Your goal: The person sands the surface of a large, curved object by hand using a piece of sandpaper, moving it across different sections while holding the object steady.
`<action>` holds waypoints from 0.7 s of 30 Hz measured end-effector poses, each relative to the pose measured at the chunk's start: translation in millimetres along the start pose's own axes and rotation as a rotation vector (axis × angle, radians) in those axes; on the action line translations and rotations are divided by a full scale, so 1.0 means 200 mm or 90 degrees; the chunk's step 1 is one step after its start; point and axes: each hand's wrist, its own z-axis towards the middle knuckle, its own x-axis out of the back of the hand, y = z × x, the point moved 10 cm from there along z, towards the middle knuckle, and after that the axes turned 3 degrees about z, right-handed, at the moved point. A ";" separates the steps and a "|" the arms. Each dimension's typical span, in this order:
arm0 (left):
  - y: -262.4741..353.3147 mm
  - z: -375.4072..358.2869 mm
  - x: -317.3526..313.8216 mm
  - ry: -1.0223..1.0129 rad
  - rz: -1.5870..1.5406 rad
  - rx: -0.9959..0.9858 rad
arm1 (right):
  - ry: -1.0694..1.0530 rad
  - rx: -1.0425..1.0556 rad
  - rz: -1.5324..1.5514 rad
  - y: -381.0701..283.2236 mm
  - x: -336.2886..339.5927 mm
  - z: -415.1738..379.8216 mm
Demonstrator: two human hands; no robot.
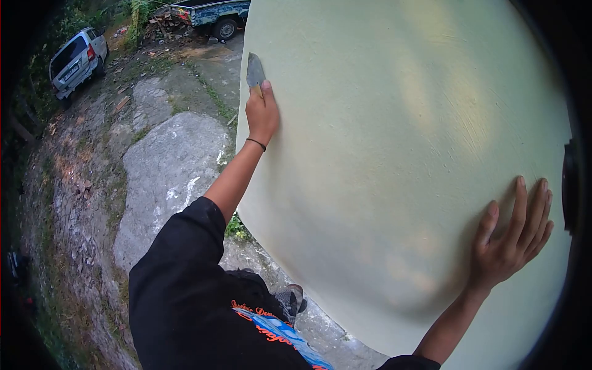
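My left hand (263, 114) is closed around the handle of a putty knife (255, 69), near the left edge of a pale green wall (370, 142). The grey blade points upward along that edge; most of the handle is hidden in my fist. Lower down on the right, my right hand (509, 246) has its fingers spread, with the palm side toward the wall and nothing held. Fine scratches and small specks mark the wall's surface, and soft light patches fall across it.
Rough concrete ground (176, 166) with white splashes and grass tufts runs along the left of the wall. A silver car (77, 61) stands at the upper left. A blue truck bed (216, 15) is at the top, beside a pile of wood scraps (163, 28). My shoe (296, 302) is close to the wall's base.
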 end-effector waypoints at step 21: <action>-0.09 0.02 0.05 0.287 -0.043 -0.178 | -0.003 0.005 -0.025 0.01 0.00 0.00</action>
